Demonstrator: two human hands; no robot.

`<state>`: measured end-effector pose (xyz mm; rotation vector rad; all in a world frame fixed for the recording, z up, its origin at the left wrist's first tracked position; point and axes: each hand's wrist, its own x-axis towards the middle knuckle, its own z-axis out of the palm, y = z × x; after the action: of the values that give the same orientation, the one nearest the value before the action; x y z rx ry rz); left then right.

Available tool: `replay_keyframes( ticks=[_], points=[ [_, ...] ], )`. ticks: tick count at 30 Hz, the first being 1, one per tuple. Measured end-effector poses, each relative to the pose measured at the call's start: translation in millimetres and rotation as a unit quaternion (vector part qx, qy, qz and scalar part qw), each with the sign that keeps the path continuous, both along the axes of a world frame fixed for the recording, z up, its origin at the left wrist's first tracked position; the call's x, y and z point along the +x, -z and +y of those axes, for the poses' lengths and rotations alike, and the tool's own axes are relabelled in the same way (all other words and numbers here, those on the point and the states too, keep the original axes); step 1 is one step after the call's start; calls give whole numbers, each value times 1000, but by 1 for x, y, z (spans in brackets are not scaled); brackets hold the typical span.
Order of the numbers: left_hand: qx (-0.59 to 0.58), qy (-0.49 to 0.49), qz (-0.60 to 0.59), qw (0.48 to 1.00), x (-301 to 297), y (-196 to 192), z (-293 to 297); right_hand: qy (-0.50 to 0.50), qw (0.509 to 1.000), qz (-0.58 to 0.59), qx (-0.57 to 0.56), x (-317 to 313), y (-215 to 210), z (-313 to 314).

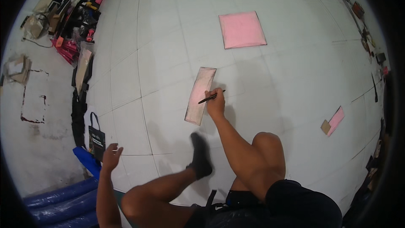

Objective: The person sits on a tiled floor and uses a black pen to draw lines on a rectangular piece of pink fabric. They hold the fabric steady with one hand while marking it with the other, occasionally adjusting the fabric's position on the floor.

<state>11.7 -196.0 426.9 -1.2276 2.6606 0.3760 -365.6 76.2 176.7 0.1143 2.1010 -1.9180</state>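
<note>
While the right hand (216, 104) is curled tight around a black pen (211, 97), its tip sits right at the strip's (200, 96) long right edge. That strip is a narrow pink template, flat on the big white sheet (168, 38), grubby at the ends. Left hand (110, 156) is spread open, fingers loose, holding nothing, near the sheet's left edge. Loads of bare sheet all round. A pink square (242, 29) lies well beyond.

- Open white sheet (168, 50) lies around the pink strip (201, 96).
- Pink square (241, 29) lies well beyond.
- Clutter (76, 12) crowds the left edge; blue rolls (59, 202) lie lower left.
</note>
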Motion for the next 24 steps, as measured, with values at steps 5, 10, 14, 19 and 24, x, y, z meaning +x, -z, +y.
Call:
replay_keyframes(
  ticks=[5,10,14,19,24],
  points=[
    [9,-7,-19,1000,-49,-44,5,-114,993,-30,34,55,-19,-10],
    [126,30,-58,990,-73,26,25,-264,962,6,72,84,-1,7],
    [169,99,-155,968,-49,79,13,-310,945,12,100,107,11,15],
    [238,72,-152,957,-54,147,-16,-344,930,31,124,131,27,12],
    [261,61,-72,961,-64,252,-19,-315,943,15,108,164,34,2]
  ],
)
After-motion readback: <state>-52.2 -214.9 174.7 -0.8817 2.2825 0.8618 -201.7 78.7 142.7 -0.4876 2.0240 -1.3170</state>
